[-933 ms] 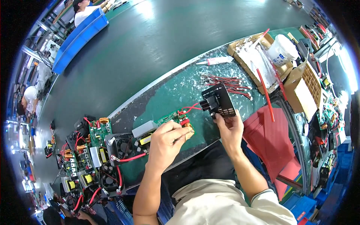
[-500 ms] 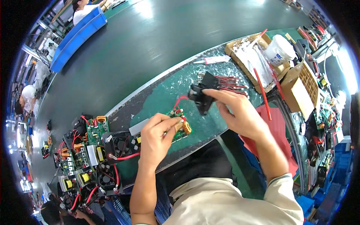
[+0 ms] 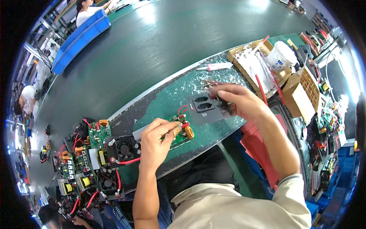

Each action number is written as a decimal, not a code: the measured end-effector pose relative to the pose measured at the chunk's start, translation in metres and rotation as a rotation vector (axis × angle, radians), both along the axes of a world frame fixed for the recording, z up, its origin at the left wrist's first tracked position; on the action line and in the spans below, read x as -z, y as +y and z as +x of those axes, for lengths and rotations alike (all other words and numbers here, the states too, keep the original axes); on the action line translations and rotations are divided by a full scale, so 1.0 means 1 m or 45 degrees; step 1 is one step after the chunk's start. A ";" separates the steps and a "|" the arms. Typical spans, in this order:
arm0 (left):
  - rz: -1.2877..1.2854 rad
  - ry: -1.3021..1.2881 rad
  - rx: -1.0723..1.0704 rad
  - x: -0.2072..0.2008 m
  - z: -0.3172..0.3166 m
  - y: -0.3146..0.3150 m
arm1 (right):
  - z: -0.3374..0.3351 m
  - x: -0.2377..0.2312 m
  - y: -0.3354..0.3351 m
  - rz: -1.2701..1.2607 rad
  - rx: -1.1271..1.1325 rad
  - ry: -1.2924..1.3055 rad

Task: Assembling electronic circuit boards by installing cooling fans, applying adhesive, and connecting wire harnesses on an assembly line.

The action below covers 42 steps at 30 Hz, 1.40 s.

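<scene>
A flat, dark grey rectangular panel with two black moulded sockets (image 3: 209, 115) is showing slightly blurred at the middle of the surface (image 3: 164, 89), its smooth face turning upward; whether it is resting there or being held just above, I cannot tell. Thin red wires (image 3: 183, 110) are looping beside its 9 o'clock edge toward a green circuit board (image 3: 177, 143) at 8 o'clock, where a ring-shaped coil of copper wire (image 3: 188, 132) is standing. The surface itself is showing worn green paint flecked with white.

The left hand (image 3: 157, 135) is keeping a closed grip, thumb pressing against fingers on the board beside a small red part; the exact spot is hidden. The right hand (image 3: 244, 101) is curving over the panel's 3 o'clock side, fingers partly spread; blur is hiding whether its grip is touching or holding the panel.

A bundle of thin red and black wires (image 3: 223, 83) is lying at 1 o'clock, a white plastic tube (image 3: 219, 66) at 12, and smooth red sheets (image 3: 263, 139) are hanging at 4.

Half a second ago the panel was tilting edge-on near the bundle; now its socket face is showing, while the left hand is staying at the board.
</scene>
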<state>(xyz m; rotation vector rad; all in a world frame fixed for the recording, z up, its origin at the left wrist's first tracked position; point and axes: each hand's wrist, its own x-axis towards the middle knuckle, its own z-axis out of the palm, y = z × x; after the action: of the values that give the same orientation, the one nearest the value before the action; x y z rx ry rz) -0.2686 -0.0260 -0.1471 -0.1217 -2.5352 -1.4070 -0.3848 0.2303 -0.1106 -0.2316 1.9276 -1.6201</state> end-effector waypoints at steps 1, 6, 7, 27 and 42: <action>0.002 -0.007 -0.008 0.003 0.000 0.000 | 0.008 0.011 0.005 -0.242 0.183 -0.403; 0.040 0.039 0.047 0.008 -0.008 0.002 | 0.049 0.049 0.004 -0.027 0.452 0.047; 0.041 0.035 0.055 0.008 -0.009 0.003 | 0.052 0.060 0.001 0.264 0.497 0.228; -0.355 0.265 -0.001 0.016 -0.019 0.020 | 0.070 0.077 -0.075 -0.650 0.459 0.014; -0.221 0.188 -0.011 0.020 -0.018 0.018 | 0.077 0.085 -0.081 -0.486 0.449 0.242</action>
<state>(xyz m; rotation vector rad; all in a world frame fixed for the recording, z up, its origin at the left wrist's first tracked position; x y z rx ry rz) -0.2863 -0.0079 -0.1666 -0.2356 -2.5269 -1.1282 -0.3082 0.1489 -0.1957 -0.2124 1.8555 -2.2739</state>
